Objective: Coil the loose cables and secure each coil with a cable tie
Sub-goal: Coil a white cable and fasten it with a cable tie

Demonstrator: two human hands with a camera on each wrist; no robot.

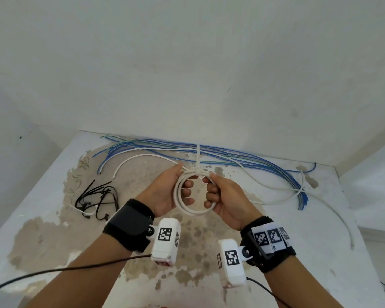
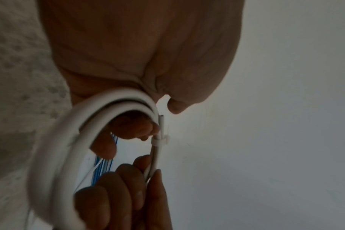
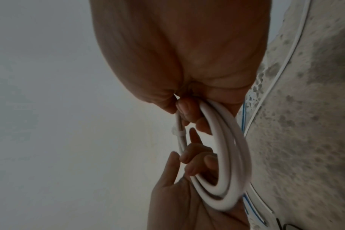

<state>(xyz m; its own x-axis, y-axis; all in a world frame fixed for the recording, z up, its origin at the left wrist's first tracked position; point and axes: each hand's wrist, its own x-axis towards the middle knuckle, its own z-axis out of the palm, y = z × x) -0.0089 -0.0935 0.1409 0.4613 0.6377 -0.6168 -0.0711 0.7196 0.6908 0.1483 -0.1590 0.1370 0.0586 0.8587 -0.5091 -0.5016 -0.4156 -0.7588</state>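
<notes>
A white cable coil of a few loops hangs above the table between both hands. My left hand grips its left side, fingers curled through the ring. My right hand grips the right side, thumb and fingers pinching the top strands. A white cable tie wraps the top of the coil, its tail pointing up. The left wrist view shows the coil and the tie's head closed round the strands. In the right wrist view the tie sits just below my right fingertips on the coil.
A loose bundle of blue cables lies along the wall at the table's back. White cables trail to the right edge, and another white cable arcs left. Black cable ties lie at the left on the worn tabletop.
</notes>
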